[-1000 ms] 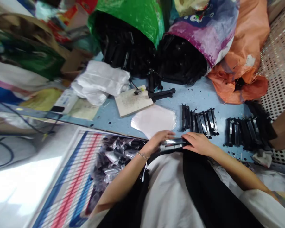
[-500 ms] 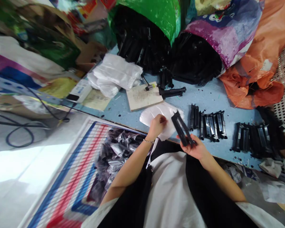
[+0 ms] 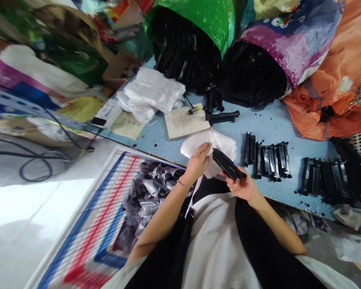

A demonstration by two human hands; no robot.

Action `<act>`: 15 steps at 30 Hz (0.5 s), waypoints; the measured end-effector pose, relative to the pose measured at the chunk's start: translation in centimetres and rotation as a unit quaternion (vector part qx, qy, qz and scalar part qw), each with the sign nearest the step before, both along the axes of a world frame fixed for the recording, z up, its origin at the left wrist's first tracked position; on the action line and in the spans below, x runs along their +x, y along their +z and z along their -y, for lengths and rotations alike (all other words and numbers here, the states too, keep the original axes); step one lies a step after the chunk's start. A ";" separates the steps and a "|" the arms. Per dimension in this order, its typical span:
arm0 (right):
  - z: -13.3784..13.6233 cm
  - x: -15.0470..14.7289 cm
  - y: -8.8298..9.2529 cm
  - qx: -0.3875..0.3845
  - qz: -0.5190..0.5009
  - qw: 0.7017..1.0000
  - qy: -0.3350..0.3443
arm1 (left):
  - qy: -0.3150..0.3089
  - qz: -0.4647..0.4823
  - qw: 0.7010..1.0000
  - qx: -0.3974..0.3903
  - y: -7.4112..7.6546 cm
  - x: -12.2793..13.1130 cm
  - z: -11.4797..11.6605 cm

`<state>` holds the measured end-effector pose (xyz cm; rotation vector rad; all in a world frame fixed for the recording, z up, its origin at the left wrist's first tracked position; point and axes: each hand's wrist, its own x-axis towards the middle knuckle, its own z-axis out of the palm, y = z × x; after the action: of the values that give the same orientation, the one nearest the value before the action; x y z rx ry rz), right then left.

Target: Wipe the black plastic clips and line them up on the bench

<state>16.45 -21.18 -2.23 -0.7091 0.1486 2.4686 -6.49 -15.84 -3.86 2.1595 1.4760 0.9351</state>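
Observation:
My right hand [image 3: 242, 186] is wrapped round the lower end of two long black plastic parts [image 3: 227, 163], which lie against each other and tilt up to the left. Beside their upper end, my left hand [image 3: 199, 159] has its fingers pinched together at a thin white plastic bag [image 3: 218, 138]. That bag lies in a fanned stack near the table edge, and the fingertips partly cover where they grip. To the right of my right hand, several similar black parts [image 3: 269, 158] stand in a row on the blue table [image 3: 156, 142].
Another group of black parts [image 3: 325, 176] lies farther right. Sacks full of black parts, one green [image 3: 204, 20] and one purple [image 3: 270, 44], open at the back. Folded white bags [image 3: 153, 90] and a beige block [image 3: 186, 122] sit behind. A striped basket [image 3: 90, 224] with wrapped pieces stands below left.
The two black parts, spread apart earlier, are now closed together in my right hand. My left hand's fingers have straightened and shifted slightly upward over the white bag. The view has shifted a little.

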 end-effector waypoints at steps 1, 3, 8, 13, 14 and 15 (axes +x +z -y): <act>-0.3 -0.4 0.0 -0.005 -0.007 1.000 0.001 | -0.017 -0.001 1.000 0.012 0.3 0.2 0.5; -1.0 -1.1 0.2 -0.013 -0.010 1.000 -0.003 | -0.070 0.004 0.997 0.031 0.8 1.0 1.9; -2.7 -2.0 0.4 0.056 0.089 0.991 -0.079 | -0.141 0.030 0.989 0.022 1.2 1.6 4.8; -1.7 -2.6 -0.2 0.232 0.393 0.884 -0.100 | -0.076 -0.010 0.997 0.027 1.1 1.2 5.0; -1.3 -2.9 -0.3 0.273 0.456 0.842 -0.088 | -0.104 -0.009 0.994 0.028 1.1 1.6 5.0; -1.0 -3.3 -0.3 0.313 0.506 0.800 -0.074 | -0.135 -0.002 0.991 0.027 1.2 2.1 5.0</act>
<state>13.17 -20.21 -2.57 -1.4781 -0.9251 1.5144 -4.42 -20.87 -2.63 2.3272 1.1342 0.8817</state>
